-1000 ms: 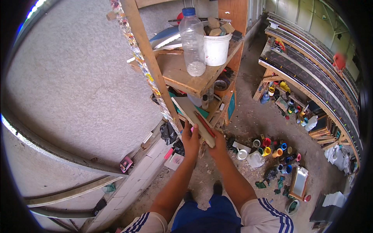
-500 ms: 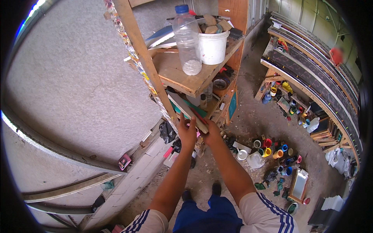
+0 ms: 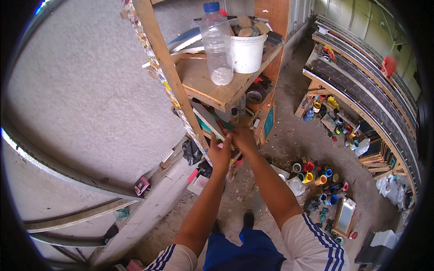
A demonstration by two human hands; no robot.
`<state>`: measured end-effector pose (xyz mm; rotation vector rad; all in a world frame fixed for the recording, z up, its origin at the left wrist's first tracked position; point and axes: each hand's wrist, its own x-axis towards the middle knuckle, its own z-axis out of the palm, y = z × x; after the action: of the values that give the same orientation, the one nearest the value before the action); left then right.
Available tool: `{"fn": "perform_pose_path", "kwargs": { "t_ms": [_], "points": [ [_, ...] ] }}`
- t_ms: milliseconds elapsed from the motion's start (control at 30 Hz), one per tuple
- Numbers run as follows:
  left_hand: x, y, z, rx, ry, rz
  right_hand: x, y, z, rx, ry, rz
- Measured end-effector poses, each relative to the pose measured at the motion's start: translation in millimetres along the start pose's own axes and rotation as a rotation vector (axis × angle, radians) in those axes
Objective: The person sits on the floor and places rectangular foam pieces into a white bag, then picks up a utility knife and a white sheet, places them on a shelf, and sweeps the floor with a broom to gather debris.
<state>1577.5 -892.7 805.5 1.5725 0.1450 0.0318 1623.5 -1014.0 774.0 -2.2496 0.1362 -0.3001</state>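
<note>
In the head view, a pale, flat board point(image 3: 209, 120) is in the middle of the frame. It is long and thin, with a light grey-white face and straight sides. It tilts, with its far end up to the left and its near end down to the right, by the hands. Its far end is in the shelf stand, under the upper shelf point(image 3: 205, 81). Something green is just beside it.

The left hand point(image 3: 219, 154) has its thumb and first finger set apart, with the near end of the board between them. The right hand point(image 3: 243, 139) is bent in at the board's near end. Its fingertips are hidden, so I cannot tell how tightly they hold.

The wooden post point(image 3: 174, 74), spotted with paint, stands close on the board's left. The upper shelf's front corner sticks out just above the board. A small bottle with a dark cap point(image 3: 234, 116) stands near its right side. So the room around the board is narrow.

Below the hands and off to the right, there is more room. A wide strip of grey floor point(image 3: 289, 128) runs between the stand and the long table point(image 3: 339, 74) at upper right. Paint cups point(image 3: 308, 177) stand on the floor at lower right.
</note>
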Motion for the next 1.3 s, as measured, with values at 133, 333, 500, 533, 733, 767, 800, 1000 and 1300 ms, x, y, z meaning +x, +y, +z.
{"fn": "perform_pose_path", "kwargs": {
  "t_ms": [133,333,500,533,733,767,800,1000,1300],
  "points": [
    [0.1,6.2,4.6,-0.302,-0.118,-0.223,10.6,-5.5,-5.0,0.238,-0.168,0.106],
    [18.9,3.0,13.6,-0.323,-0.085,-0.154,45.8,13.9,2.6,0.192,-0.082,-0.076],
    [38.0,13.2,14.7,-0.294,0.016,-0.202,40.3,13.2,4.3,-0.006,0.12,-0.189],
    [39.5,15.9,14.8,-0.282,0.025,-0.264,38.5,16.7,6.1,0.008,0.114,-0.171],
    [50.0,-8.2,-3.0,-0.376,0.059,-0.175,28.7,-7.9,10.8,0.019,0.092,-0.209],
    [48.0,-12.2,-3.1,-0.381,0.048,-0.142,30.9,-4.6,13.1,0.032,0.062,-0.195],
    [46.0,-16.2,-2.7,-0.386,0.037,-0.108,32.5,-1.0,15.1,0.046,0.032,-0.18],
    [45.8,-27.0,-5.0,-0.472,0.102,-0.119,22.0,-9.7,8.8,-0.049,0.0,-0.259],
    [-9.8,-61.2,-9.6,-0.43,0.126,-0.165,-34.3,-5.6,6.9,0.026,0.157,-0.25]
  ]
}}
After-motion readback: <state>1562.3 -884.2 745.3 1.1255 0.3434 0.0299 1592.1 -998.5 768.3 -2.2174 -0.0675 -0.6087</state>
